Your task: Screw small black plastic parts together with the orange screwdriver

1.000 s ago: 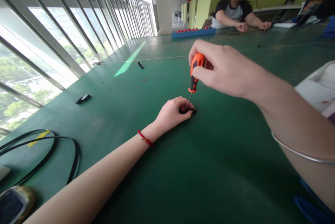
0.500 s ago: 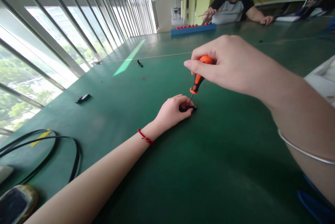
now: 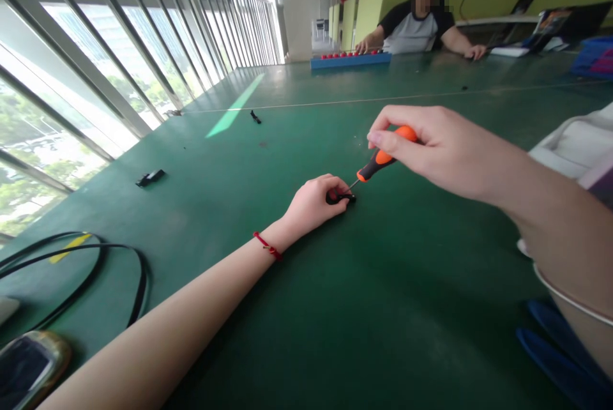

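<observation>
Fingers of my right hand are closed round the handle of an orange and black screwdriver. The tool leans well over to the right, its thin shaft running down to a small black part. My left hand rests on the green table and pinches that part between thumb and fingers. Something reddish shows inside the curl of the left fingers, too small to name. Left fingers hide much of the part, and the exact spot of the screwdriver's tip is hard to make out.
Small black pieces lie to the left. A looped black cable and a phone-like device are at lower left. Across the table a person sits by a blue rack with red pieces. Blue handles show at lower right.
My right hand has moved right and down, tipping the screwdriver from nearly upright to a strong slant. The left hand stays in place. The person opposite has lowered a hand to the blue rack.
</observation>
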